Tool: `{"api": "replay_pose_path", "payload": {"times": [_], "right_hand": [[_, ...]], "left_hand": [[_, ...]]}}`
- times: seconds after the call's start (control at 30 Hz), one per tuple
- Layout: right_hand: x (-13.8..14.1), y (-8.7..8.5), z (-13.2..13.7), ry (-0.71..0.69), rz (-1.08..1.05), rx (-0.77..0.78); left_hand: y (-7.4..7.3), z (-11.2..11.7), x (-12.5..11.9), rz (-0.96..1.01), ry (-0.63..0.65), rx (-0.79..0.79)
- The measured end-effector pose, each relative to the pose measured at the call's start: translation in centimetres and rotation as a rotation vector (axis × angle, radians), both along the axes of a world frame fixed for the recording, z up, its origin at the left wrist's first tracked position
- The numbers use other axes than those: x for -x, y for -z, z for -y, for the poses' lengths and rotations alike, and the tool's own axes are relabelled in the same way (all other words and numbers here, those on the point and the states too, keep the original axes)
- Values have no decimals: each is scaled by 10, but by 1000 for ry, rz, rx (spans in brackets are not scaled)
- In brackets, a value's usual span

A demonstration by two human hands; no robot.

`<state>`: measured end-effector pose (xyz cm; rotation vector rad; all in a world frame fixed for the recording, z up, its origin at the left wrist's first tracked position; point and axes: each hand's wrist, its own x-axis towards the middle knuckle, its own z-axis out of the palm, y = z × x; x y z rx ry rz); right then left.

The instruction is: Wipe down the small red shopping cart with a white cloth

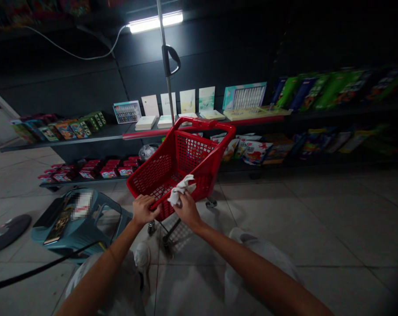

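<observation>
A red plastic shopping cart [215, 173] on wheels stands in front of me, its basket walls full of small square holes. My left hand [144, 210] is closed over the near left part of its rim. In my right hand [186, 210] a crumpled white cloth [182, 188] is gripped, held at the near rim and bunched up above the fingers. Whether the cloth touches the rim, I cannot tell. The far end of the cart, with its red handle, points toward the shelves.
A blue-grey stool [70, 228] with papers on it stands at left, a black cable across it. Behind the cart, a dark shelf [110, 135] holds notebooks, boxed sets and snack bags. A metal pole [169, 94] rises behind the cart. Tiled floor [284, 219] extends right.
</observation>
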<state>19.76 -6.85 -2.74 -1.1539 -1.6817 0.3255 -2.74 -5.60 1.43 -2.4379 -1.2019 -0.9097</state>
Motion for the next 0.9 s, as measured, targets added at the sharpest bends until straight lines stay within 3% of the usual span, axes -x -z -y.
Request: {"api": "replay_pose_path", "payload": {"times": [0.1,0.2,0.27,0.4,0.57,0.73,0.83,0.9], "right_hand": [[10,6,15,-180,259,-37],[17,6,23,-267,461,-97],[15,-2,22,-295,570,-105],[-8,-35,11,-300,707,-36],[-56,-61,-15,-77,565,75],[-94,-58,-44,134,234,72],[-110,-58,-58,262,73,-6],[-124,-57,-69,418,-15,-76]], "left_hand": [[2,-1,1,0,-3,2],[4,-2,3,-6,18,20],[4,-3,5,-18,31,38],[-1,-2,6,-48,18,69],[-6,2,3,-83,6,93],[-4,4,1,-82,1,116],[-4,5,-1,-71,7,116],[-4,5,-1,-75,12,122]]}}
